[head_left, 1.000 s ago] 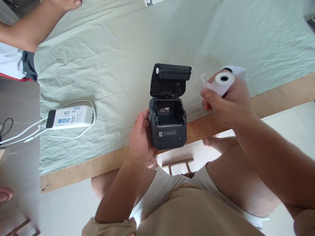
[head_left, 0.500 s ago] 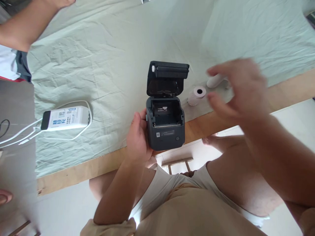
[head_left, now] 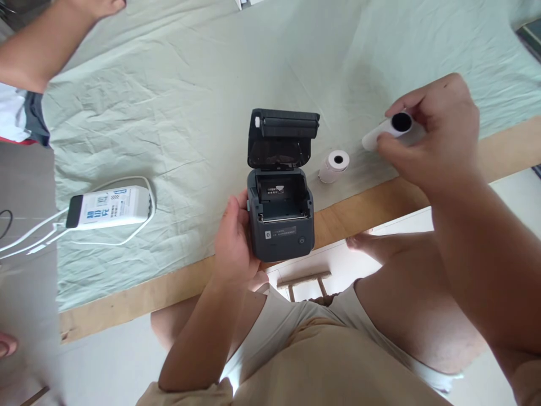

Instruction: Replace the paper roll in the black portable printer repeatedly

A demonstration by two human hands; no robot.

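My left hand (head_left: 235,239) is wrapped round the left side of a dark grey portable label printer (head_left: 282,237), held over the table's front edge. Its lid (head_left: 282,138) stands open, and the paper bay inside shows a small printed label and no roll. To the right, my right hand (head_left: 439,127) grips a white paper roll (head_left: 380,132) with a dark hollow core facing up, thumb on the near side and fingers on the far side. Between the printer and that hand, a smaller white paper roll (head_left: 333,169) stands on the cloth.
Pale green cloth (head_left: 203,113) covers the table, with a bare wooden edge (head_left: 169,287) along my side. At left lies a white power strip (head_left: 110,206) with cables. Another person's arm (head_left: 51,39) rests at the upper left. A dark object (head_left: 530,39) sits at the far right.
My right hand has moved slightly right and closed on the white roll with the dark core, which is now tilted up. My left hand keeps holding the printer.
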